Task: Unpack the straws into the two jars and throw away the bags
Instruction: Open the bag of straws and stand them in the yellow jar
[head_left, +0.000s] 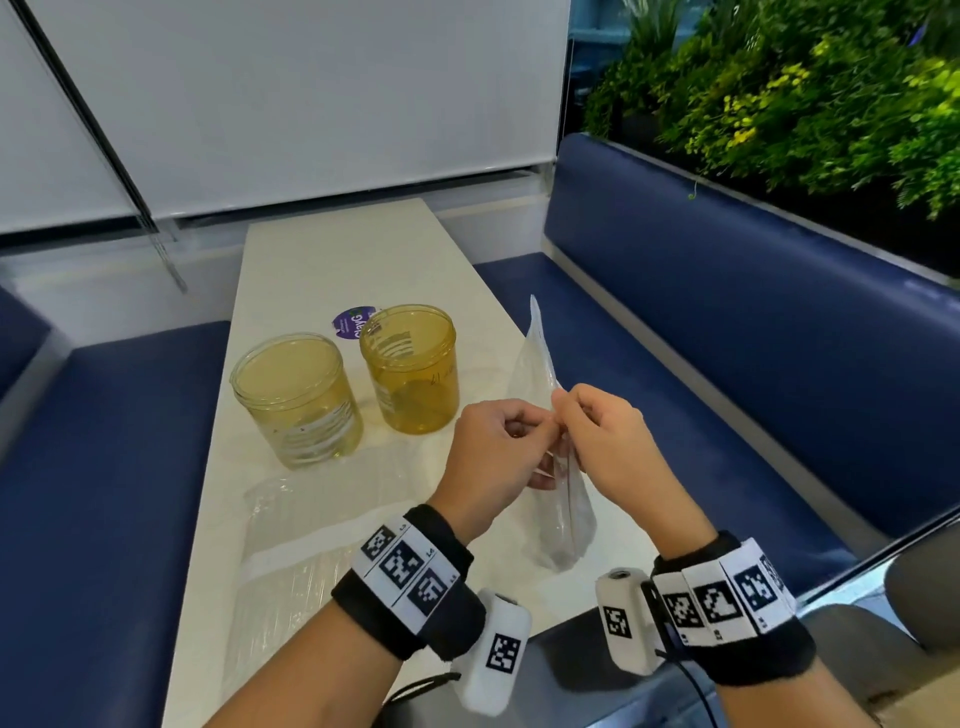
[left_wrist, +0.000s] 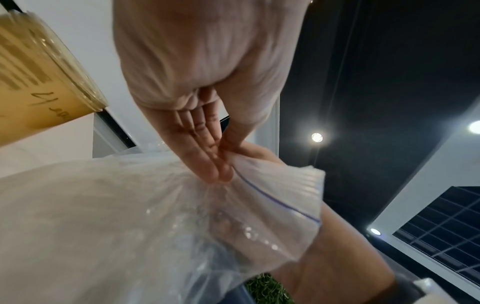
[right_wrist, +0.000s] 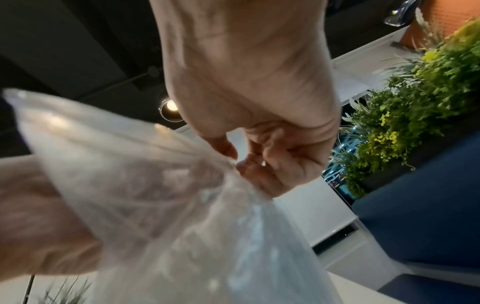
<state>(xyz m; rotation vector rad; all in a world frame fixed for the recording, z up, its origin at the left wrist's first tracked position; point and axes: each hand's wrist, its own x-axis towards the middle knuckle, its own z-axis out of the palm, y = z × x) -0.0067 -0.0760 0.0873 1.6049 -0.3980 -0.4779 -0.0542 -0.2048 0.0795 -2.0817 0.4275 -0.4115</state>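
Observation:
A clear zip bag (head_left: 558, 499) hangs upright over the table's right edge, and both hands pinch its top. My left hand (head_left: 496, 447) grips one side of the mouth, fingers and thumb pressed on the plastic (left_wrist: 218, 164) near the blue zip line. My right hand (head_left: 597, 431) pinches the other side (right_wrist: 233, 162). What the bag (left_wrist: 130, 226) holds is too blurred to make out. Two empty amber jars stand behind the hands: the left jar (head_left: 296, 400) and the right jar (head_left: 410, 369). A second clear bag (head_left: 306, 530) lies flat on the table near me.
The white table (head_left: 337, 260) is narrow, with blue bench seats (head_left: 727, 364) on both sides. A purple sticker (head_left: 350, 322) lies behind the right jar. Green plants (head_left: 805, 88) fill the ledge behind the right bench. A window blind covers the far wall.

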